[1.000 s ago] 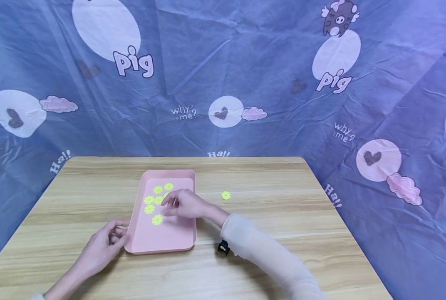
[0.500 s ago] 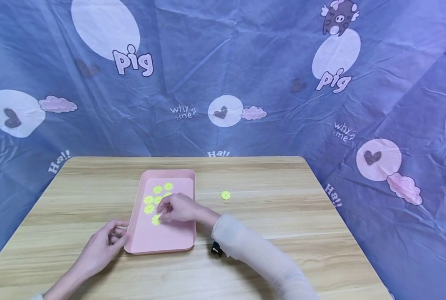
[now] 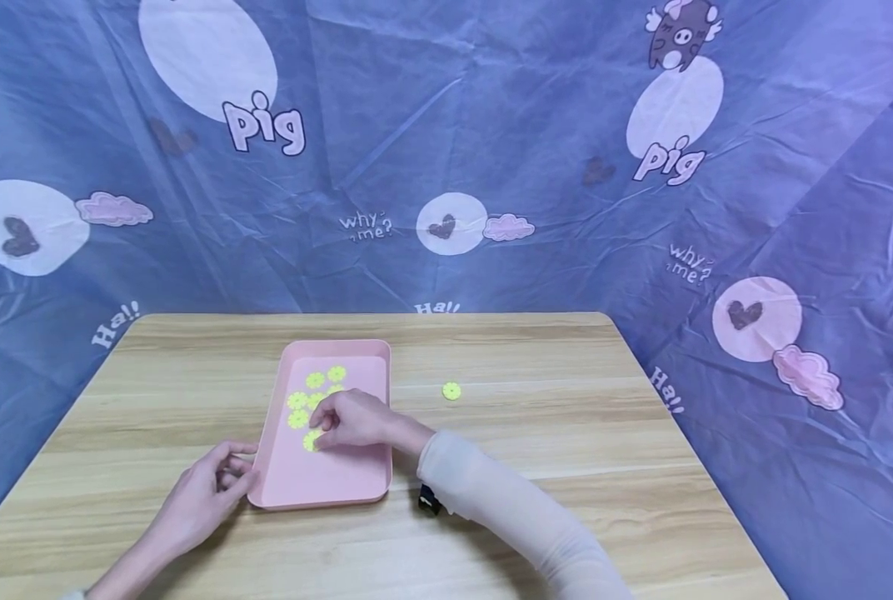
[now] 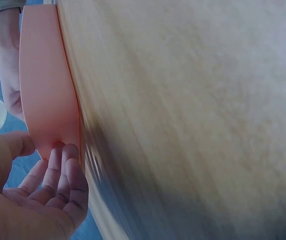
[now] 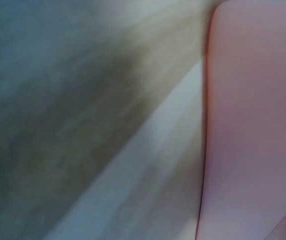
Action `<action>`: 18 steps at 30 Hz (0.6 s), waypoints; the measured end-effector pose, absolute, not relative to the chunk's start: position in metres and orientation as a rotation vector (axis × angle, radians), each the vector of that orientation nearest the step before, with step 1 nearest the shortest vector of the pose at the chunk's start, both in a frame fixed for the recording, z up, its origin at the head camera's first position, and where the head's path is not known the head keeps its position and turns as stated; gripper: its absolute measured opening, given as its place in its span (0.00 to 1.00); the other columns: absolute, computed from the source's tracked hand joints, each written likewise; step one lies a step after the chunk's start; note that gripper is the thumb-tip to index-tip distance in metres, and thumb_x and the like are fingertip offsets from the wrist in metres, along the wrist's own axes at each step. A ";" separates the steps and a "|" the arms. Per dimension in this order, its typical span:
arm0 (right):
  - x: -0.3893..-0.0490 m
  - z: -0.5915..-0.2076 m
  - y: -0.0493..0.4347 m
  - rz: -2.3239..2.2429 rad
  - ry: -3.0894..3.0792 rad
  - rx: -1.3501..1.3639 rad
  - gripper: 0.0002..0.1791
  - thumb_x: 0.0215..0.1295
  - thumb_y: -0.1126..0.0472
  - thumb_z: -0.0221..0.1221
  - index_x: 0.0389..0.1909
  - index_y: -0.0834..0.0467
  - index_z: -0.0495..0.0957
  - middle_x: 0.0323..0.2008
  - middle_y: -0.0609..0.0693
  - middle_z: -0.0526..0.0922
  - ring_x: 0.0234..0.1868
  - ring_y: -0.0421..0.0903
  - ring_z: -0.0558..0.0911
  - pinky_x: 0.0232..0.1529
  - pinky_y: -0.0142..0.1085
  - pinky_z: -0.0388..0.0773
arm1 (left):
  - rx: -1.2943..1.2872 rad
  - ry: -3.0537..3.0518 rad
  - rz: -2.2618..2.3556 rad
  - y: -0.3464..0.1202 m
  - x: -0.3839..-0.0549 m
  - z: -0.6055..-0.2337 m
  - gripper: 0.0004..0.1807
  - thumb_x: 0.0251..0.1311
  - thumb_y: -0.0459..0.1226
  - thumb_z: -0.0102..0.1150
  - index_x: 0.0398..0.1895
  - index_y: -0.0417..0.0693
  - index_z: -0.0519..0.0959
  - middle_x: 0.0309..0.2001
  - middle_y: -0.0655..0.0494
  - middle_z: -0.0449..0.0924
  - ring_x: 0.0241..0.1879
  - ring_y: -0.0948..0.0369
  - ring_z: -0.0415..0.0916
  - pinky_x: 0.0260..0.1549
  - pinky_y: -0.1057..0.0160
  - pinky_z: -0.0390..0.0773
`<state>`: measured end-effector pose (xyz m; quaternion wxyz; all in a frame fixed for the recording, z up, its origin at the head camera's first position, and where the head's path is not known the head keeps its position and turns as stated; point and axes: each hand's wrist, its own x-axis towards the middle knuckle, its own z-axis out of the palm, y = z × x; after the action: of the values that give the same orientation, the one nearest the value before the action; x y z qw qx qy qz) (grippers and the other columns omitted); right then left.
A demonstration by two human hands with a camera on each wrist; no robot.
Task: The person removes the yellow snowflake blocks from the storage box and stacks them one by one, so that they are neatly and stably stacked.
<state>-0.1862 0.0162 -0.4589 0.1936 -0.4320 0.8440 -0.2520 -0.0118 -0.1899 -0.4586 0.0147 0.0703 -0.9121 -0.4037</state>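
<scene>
In the head view a pink tray (image 3: 319,479) lies on the wooden table, holding several flat yellow flower-shaped discs (image 3: 315,380). My left hand (image 3: 202,496) is at the tray's near left edge; in the left wrist view its thumb meets the rim and its fingers (image 4: 55,170) press the outer wall. My right hand (image 3: 356,418) reaches over the tray's right side. With curled fingers and thumb it pinches the nearest disc (image 3: 309,441), partly covering it. The right wrist view shows the tray wall (image 5: 252,110), with only a bit of hand in the lower right corner.
One more yellow disc (image 3: 451,391) lies on the table (image 3: 551,417), right of the tray. A black strap-like object (image 3: 428,498) shows beneath the right sleeve (image 3: 506,508). Behind the table hangs a blue printed cloth (image 3: 566,208).
My right hand has moved slightly left and toward the near side, down to the nearest disc, which has shifted a little left. The left hand keeps its place at the tray edge.
</scene>
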 end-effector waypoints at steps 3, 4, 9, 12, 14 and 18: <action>-0.186 -0.460 0.017 -0.677 2.385 -1.218 0.14 0.62 0.52 0.76 0.47 0.48 0.89 0.31 0.34 0.82 0.32 0.26 0.75 0.39 0.19 0.69 | 0.216 -2.835 -1.258 -0.189 -0.012 -0.459 0.19 0.67 0.32 0.67 0.59 0.35 0.78 0.40 0.52 0.87 0.29 0.76 0.74 0.31 0.70 0.76; -0.186 -0.460 0.016 -0.675 2.388 -1.215 0.14 0.61 0.52 0.76 0.47 0.48 0.89 0.31 0.34 0.82 0.32 0.26 0.75 0.39 0.20 0.69 | 0.216 -2.835 -1.258 -0.189 -0.012 -0.459 0.19 0.67 0.32 0.67 0.59 0.35 0.78 0.40 0.52 0.87 0.29 0.76 0.74 0.31 0.70 0.76; -0.185 -0.461 0.015 -0.640 2.411 -1.218 0.15 0.60 0.51 0.77 0.47 0.46 0.89 0.32 0.34 0.83 0.34 0.26 0.76 0.40 0.20 0.69 | 0.215 -2.834 -1.263 -0.190 -0.012 -0.458 0.19 0.67 0.32 0.67 0.59 0.35 0.78 0.40 0.52 0.87 0.29 0.75 0.74 0.32 0.70 0.76; -0.185 -0.460 0.014 -0.627 2.410 -1.221 0.14 0.61 0.51 0.76 0.47 0.46 0.89 0.33 0.34 0.83 0.35 0.26 0.76 0.40 0.20 0.69 | 0.200 -2.833 -1.269 -0.191 -0.011 -0.457 0.19 0.67 0.32 0.66 0.58 0.35 0.78 0.40 0.52 0.87 0.29 0.75 0.75 0.32 0.69 0.76; -0.185 -0.459 0.014 -0.618 2.410 -1.224 0.14 0.61 0.52 0.76 0.47 0.46 0.89 0.33 0.34 0.83 0.35 0.26 0.75 0.40 0.20 0.69 | 0.195 -2.833 -1.272 -0.191 -0.011 -0.456 0.19 0.67 0.32 0.66 0.58 0.35 0.78 0.40 0.52 0.87 0.29 0.75 0.75 0.31 0.69 0.76; -0.185 -0.458 0.014 -0.617 2.405 -1.206 0.12 0.61 0.52 0.76 0.45 0.46 0.89 0.33 0.34 0.82 0.35 0.27 0.75 0.40 0.20 0.69 | 0.205 -2.841 -1.290 -0.192 -0.011 -0.454 0.19 0.68 0.32 0.66 0.59 0.35 0.77 0.40 0.52 0.87 0.29 0.74 0.75 0.30 0.69 0.75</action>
<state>-0.1848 0.0136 -0.4583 0.1895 -0.4291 0.8554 -0.2195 -0.0113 -0.1917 -0.4542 0.0075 0.0655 -0.9085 -0.4125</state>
